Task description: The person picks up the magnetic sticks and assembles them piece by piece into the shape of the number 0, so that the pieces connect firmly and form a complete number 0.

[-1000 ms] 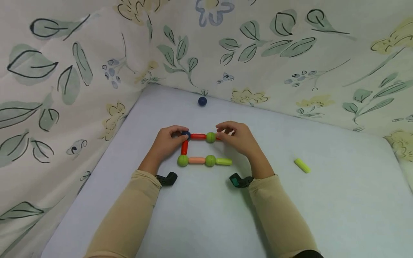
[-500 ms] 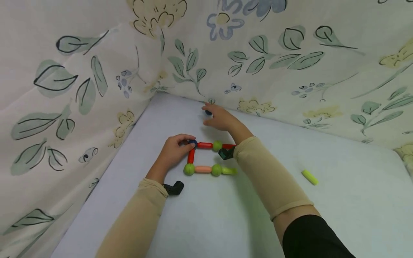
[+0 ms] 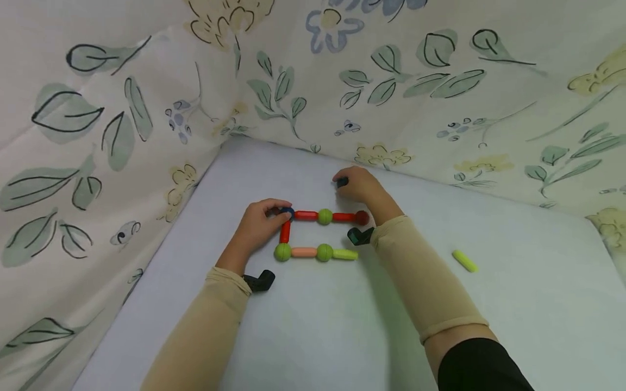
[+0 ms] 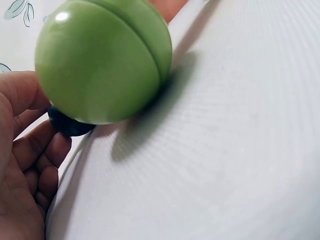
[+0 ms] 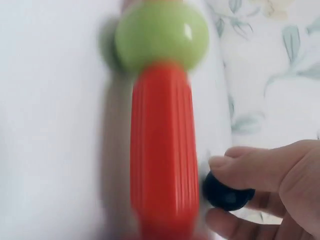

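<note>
My right grip [image 3: 359,184] pinching small dark blue plastic ball [image 5: 227,192], my left grip [image 3: 259,225] pinching dark blue ball joint [image 3: 287,212] of red-and-green rod frame [image 3: 318,233] beside it.

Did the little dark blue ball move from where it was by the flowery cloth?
Yes. The dark blue ball has left the flowery cloth and come nearer the stick frame, pinched in the right hand.

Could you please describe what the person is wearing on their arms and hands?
Both forearms are covered by snug beige sleeves that end at the wrists. A black upper sleeve shows above the right one. Each wrist carries a small dark camera unit: black on the left, black with a teal tint on the right. The left hand and right hand are bare, without gloves.
</note>
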Motion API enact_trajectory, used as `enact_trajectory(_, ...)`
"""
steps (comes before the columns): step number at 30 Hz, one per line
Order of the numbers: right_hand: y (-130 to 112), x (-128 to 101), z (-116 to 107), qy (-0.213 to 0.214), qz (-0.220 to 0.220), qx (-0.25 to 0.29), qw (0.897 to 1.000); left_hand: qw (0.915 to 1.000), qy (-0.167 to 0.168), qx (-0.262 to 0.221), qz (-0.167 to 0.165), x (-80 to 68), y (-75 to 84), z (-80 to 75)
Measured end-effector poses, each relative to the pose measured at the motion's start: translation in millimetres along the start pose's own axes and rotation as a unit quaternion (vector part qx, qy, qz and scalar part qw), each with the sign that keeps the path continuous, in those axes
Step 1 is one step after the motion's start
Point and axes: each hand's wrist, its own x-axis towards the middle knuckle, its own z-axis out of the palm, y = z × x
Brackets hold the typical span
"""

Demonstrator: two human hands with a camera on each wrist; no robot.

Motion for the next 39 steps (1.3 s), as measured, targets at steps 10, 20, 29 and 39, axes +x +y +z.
enact_trajectory(10,94,-79,-10,0.037,0.096,0.122,0.987,0.9999,0.006,0.000,-0.015,3.2,-1.7,1.0)
enact_trajectory(20,73,-151,56,-0.029,-0.054,0.176,0.983,0.9996,0.002,0.002,-0.029,3.7,-1.5,1.5)
enact_trajectory(29,71,-153,72,0.053,-0.041,0.193,0.979,0.9993,-0.002,0.004,-0.037,3.8,-0.5,3.2)
enact_trajectory(39,75,-149,73,0.063,-0.064,0.212,0.973,0.9994,0.000,0.003,-0.036,6.5,-0.5,3.1)
